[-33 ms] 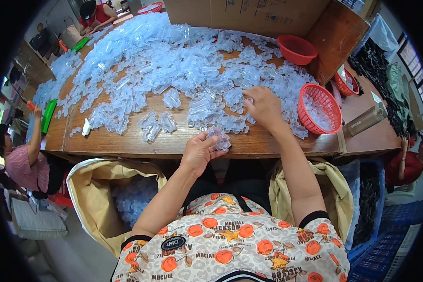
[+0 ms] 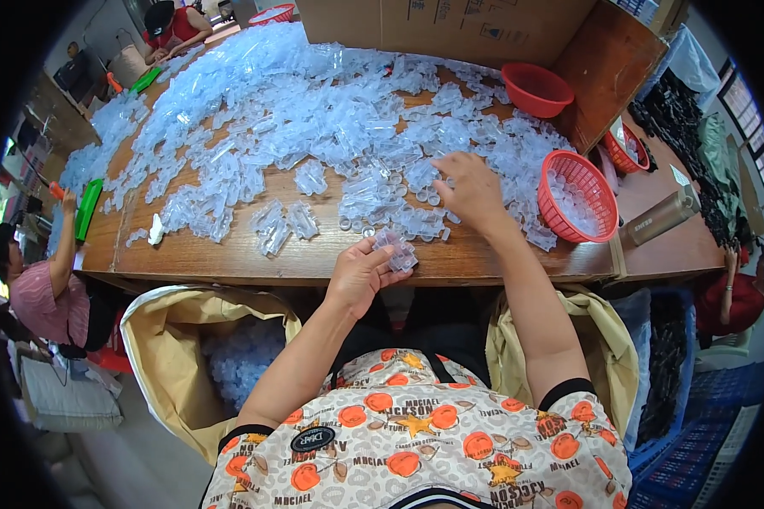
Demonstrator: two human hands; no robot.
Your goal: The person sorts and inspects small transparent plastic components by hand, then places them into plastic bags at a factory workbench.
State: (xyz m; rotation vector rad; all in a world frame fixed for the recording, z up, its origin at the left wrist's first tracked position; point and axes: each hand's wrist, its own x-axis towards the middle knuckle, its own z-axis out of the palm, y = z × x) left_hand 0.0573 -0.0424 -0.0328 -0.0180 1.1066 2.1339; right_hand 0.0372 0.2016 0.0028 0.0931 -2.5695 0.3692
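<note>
My left hand [image 2: 361, 273], near the table's front edge, is closed around a small bunch of clear plastic pieces [image 2: 396, 251], its thumb lying over them. My right hand [image 2: 471, 195] hovers over the right side of a near heap of clear plastic tubes [image 2: 369, 197]. Its index finger and thumb are curved with a gap between them; something small and clear shows there, but I cannot tell whether it is touched. Small clear ring-like caps [image 2: 422, 222] lie along the heap's near and right sides. Two small clusters of clear pieces [image 2: 272, 227] rest to its left.
A large mound of clear pieces [image 2: 314, 93] covers the table's back. At right stand a red basket of clear parts [image 2: 550, 208], a red bowl [image 2: 536, 103] and a grey-brown bottle [image 2: 654, 219]. Open yellowish sacks [image 2: 165, 339] flank me. Other people [image 2: 38, 288] work around the table.
My right hand has shifted slightly left and up over the heap. My left hand and its bunch of clear pieces stay in place.
</note>
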